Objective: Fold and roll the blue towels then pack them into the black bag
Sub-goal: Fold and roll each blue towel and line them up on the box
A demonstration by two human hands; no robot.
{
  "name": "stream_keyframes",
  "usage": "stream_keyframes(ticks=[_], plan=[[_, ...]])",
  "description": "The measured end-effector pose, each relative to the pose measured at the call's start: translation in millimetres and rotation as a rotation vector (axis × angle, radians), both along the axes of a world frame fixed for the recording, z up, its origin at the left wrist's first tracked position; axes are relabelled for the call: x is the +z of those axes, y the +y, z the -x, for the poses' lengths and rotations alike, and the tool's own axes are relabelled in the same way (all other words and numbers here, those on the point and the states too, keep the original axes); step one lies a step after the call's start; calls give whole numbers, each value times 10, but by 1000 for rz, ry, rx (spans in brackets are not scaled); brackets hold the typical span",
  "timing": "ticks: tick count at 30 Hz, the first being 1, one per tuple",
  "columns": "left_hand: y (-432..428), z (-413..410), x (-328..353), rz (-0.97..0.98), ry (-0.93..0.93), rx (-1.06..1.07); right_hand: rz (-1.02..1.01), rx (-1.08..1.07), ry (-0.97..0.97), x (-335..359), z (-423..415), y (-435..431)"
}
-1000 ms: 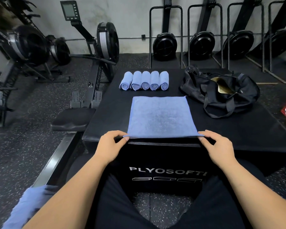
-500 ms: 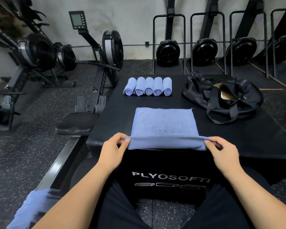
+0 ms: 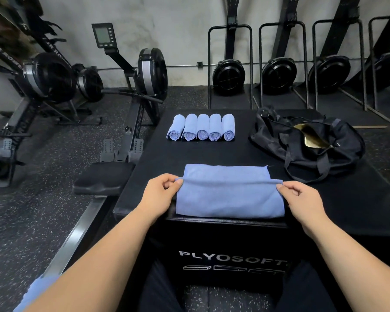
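One blurred blue heap (image 3: pixel 37 293) by the left forearm may be another towel waiting, though the view there is too poor to be sure. Just beyond, the left hand (image 3: pixel 161 192) and right hand (image 3: pixel 300 199) each pinch a corner of the blue towel (image 3: pixel 227 200) between thumb and forefinger, the other fingers curled in. A second ago that towel lay flat with its near edge at the front lip of the black box (image 3: pixel 153 154). Now that edge is lifted and carried roughly halfway across, so the near part is doubled over and only a strip of the far part shows. The fold is under way, not yet laid down. Farther back, five rolled towels (image 3: pixel 202 127) sit side by side as before, none packed. The black bag (image 3: pixel 338 152) lies open to their right, well apart from both hands.
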State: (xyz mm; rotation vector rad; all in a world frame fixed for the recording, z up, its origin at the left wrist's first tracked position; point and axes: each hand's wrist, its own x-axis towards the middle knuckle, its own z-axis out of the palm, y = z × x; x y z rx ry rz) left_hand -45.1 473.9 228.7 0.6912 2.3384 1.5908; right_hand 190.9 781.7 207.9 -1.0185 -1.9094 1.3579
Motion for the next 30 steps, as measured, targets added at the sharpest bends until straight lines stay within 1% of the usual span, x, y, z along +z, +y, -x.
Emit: stream_keyframes(ticks=[5, 7, 10, 11, 13, 15, 17, 21, 26, 30], plan=[[435, 434, 61, -5, 12, 87, -29, -29, -94, 131, 481, 298], [580, 568, 6, 45, 31, 117, -48, -42, -152, 85, 625, 426], [679, 625, -200, 159, -21, 54, -61, -10, -247, -34, 689, 485], [665, 600, -280, 171, -30, 32, -55, -2, -237, -70, 668, 469], [610, 531, -399, 108, -27, 28, -73, 4, -191, -123, 625, 438], [563, 504, -464, 56, -20, 31, -116, 28, -184, -157, 602, 422], [544, 519, -487, 91, -3, 9, -141, 44, -186, -182, 582, 412], [566, 562, -511, 122, -52, -15, -101, 29, -172, -199, 582, 436], [598, 597, -490, 235, 19, -62, -142, 50, -205, -199, 616, 438], [586, 602, -455, 272, 33, -118, -199, 59, -275, -232, 633, 440]])
